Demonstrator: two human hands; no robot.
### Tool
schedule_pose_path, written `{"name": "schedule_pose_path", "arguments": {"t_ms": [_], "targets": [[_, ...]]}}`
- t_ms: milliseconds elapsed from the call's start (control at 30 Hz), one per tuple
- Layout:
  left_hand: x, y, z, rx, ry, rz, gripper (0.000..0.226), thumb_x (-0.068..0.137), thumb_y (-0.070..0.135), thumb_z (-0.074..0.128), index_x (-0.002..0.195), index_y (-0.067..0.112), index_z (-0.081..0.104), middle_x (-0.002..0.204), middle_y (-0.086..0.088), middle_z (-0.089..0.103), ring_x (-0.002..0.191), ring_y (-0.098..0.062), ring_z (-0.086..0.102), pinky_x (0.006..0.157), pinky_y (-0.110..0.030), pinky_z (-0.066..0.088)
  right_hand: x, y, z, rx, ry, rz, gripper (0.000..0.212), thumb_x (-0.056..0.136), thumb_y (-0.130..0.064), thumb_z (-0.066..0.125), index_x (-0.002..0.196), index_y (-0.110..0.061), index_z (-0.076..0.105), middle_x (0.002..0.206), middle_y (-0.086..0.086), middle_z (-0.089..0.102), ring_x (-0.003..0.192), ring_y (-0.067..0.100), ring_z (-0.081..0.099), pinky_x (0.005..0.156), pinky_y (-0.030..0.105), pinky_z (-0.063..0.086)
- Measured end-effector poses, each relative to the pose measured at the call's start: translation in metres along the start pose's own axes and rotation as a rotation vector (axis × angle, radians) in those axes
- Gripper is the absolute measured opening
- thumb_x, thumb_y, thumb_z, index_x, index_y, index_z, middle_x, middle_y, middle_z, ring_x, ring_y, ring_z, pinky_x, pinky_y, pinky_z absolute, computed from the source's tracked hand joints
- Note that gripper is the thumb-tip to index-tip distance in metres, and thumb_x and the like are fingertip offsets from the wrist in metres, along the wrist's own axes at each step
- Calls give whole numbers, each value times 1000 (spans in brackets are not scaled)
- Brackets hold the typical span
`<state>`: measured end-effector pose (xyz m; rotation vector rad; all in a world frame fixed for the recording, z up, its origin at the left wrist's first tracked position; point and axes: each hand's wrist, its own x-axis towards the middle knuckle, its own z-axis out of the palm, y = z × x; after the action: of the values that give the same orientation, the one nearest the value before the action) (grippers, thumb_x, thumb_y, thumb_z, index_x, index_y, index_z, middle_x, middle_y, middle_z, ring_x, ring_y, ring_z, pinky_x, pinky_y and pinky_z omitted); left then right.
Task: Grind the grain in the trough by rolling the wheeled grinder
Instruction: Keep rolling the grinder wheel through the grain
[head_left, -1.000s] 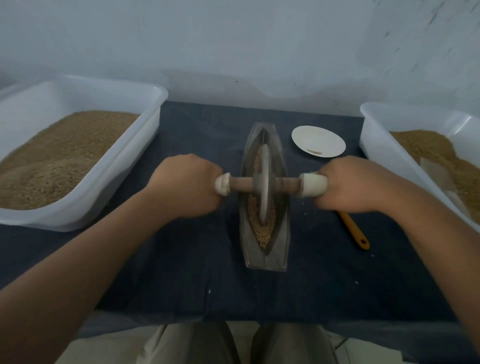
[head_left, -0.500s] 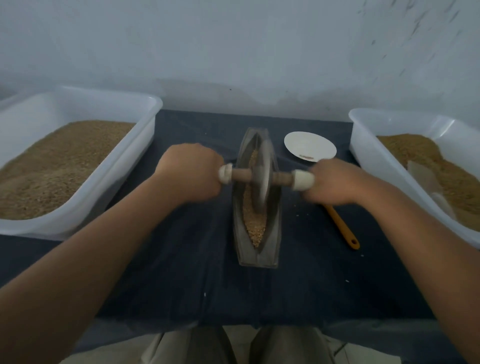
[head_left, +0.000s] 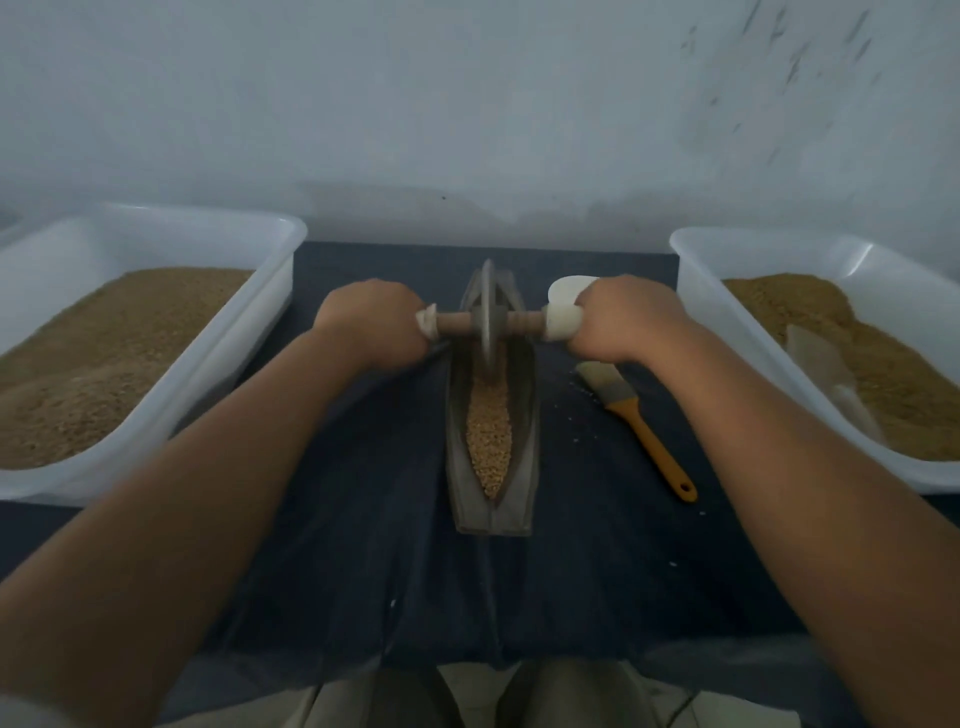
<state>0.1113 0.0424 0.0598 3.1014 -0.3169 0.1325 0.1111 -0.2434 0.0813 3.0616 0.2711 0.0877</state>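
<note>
A boat-shaped metal trough (head_left: 523, 452) lies lengthwise on the dark cloth in the middle of the table. Tan grain (head_left: 489, 431) fills its near half. The wheeled grinder (head_left: 487, 317), a metal disc on a wooden axle with white end caps, stands upright at the trough's far end. My left hand (head_left: 371, 325) grips the axle's left end and my right hand (head_left: 623, 317) grips its right end. Both fists hide most of the handles.
A white tub of grain (head_left: 249, 332) stands at the left and a second white tub (head_left: 727, 332) at the right. A brush with an orange handle (head_left: 641, 431) lies right of the trough. A white dish (head_left: 563, 288) peeks out behind my right hand. The wall is close behind.
Both hands have pushed the grinder away from me, from the trough's middle to its far end. More grain now shows in the near half, and the brush head is uncovered.
</note>
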Motion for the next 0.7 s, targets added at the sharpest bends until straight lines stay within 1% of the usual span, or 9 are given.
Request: {"name": "schedule_pose_path", "arguments": {"t_ms": [67,133,233,267,333,467,533,633,700], "targets": [[-25,-1,4,25,-16,40,34,84,54,50,71,25,60,73,9,59,66,-19,57,61,-33,44,-20,2,1,26,-85,-11,16,71,-43,63,76,-29,60,72,-7,64,67,14,59,55,30,43],[-59,-7,10,49,4,92,31,83,54,49,68,28,60,66,11,58,59,-12,55,52,-29,38,-53,3,0,89,-183,-67,20,64,-48,61,74,-32,64,66,-7,66,61,8,61,52,29,44],[-96,-11,12,94,90,143,30,77,59,45,65,33,56,56,13,53,50,-8,50,46,-25,29,-92,2,-5,161,-289,-175,31,55,-63,53,86,-64,56,78,-48,55,55,4,59,50,28,42],[-96,-10,12,102,96,138,30,77,58,44,65,33,55,56,13,53,50,-8,49,46,-25,29,-91,4,-1,163,-278,-175,30,56,-64,51,86,-65,55,78,-44,57,56,3,58,50,28,42],[-79,-5,10,94,72,101,33,77,58,41,66,32,57,61,12,56,54,-11,51,50,-26,33,-73,5,8,115,-186,-111,25,62,-60,54,75,-41,65,66,-13,65,62,5,59,52,30,44],[-14,2,1,97,65,-10,32,83,55,49,74,27,61,77,5,63,67,-21,58,64,-34,46,-18,4,21,31,60,24,17,77,-45,61,73,-29,57,71,-8,61,67,16,58,59,33,48],[2,3,-4,88,57,-15,41,77,63,46,77,25,62,79,4,62,71,-26,59,66,-35,47,-6,1,20,56,111,25,14,77,-39,61,76,-27,53,70,-7,60,65,17,56,59,35,50],[-11,3,-6,74,3,41,39,80,61,46,77,26,63,77,5,62,71,-23,60,65,-34,47,-18,3,14,57,8,19,15,75,-40,61,81,-28,55,70,-6,62,66,18,60,54,32,46],[-44,-2,1,89,-12,102,29,82,53,49,72,30,61,71,9,61,65,-17,58,60,-32,46,-44,7,10,91,-138,-30,22,67,-52,61,75,-32,63,65,-7,65,63,11,62,53,30,44]]}}
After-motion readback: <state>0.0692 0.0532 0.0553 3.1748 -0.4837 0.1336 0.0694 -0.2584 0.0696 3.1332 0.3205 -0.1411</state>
